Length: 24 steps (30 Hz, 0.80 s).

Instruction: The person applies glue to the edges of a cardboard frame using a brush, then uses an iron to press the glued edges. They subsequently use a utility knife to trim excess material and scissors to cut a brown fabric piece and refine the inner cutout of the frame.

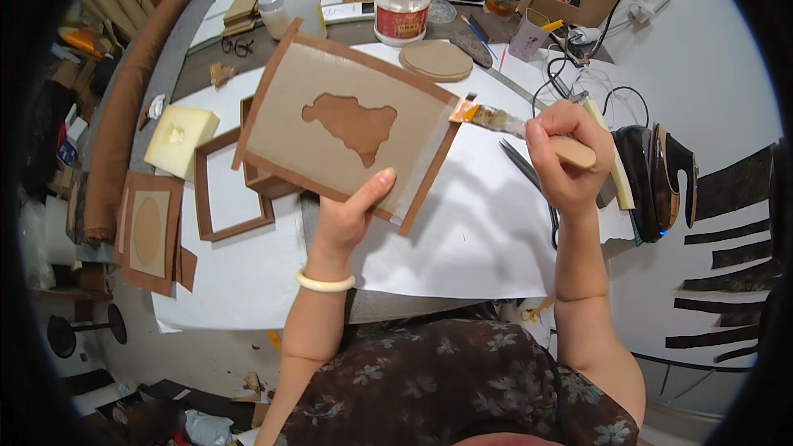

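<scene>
My left hand (351, 211) grips the lower edge of a greyish board (277, 107) with a brown border, thumb on top and the other fingers hidden beneath. An irregular cut-out in the board's middle shows brown material (355, 125). A glossy, wet-looking strip runs along its right side. In my right hand (570, 149) is a flat brush (500, 118), its wooden handle inside my closed fingers. The orange-tinted bristles touch the board's upper right border. Behind the board stands a white tub (402, 12) with a red label, whitish stuff at its mouth.
At left lie brown open frames (201, 198), a yellow foam block (178, 144) and a panel with an oval (149, 231). Scissors (529, 169) lie beside my right hand. Oval boards (436, 60), squeeze bottles (301, 8), cables (611, 99) and an iron (657, 182) stand around the white sheet.
</scene>
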Motion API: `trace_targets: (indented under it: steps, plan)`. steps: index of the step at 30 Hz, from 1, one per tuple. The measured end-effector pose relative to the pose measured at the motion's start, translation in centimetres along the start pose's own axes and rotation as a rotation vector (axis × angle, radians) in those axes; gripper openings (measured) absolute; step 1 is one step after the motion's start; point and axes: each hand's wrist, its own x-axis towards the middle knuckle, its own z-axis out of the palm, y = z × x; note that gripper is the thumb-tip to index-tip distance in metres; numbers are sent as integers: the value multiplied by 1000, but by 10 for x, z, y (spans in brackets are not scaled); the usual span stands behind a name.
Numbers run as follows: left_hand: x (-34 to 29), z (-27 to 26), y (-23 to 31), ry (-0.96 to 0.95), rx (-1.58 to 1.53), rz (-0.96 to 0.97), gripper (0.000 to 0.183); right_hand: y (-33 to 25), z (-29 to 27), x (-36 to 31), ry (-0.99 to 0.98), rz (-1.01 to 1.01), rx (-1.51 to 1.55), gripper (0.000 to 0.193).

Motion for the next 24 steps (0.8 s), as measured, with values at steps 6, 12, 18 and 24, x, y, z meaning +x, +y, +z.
trace_targets:
  steps: [6, 12, 18, 24]
  plan:
    - [-3, -1, -1, -6, -18, 4, 50, -1, -9, 0, 29, -39, -53, 13]
    - [-3, -1, -1, 10, -18, 16, 47, -3, -8, 1, 10, -7, -57, 11]
    - [4, -1, -8, 111, -78, 60, 48, 27, -12, -27, 345, 170, 155, 8]
    - [7, -3, -14, 100, -109, 96, 46, 51, -7, -41, 418, 495, 442, 14]
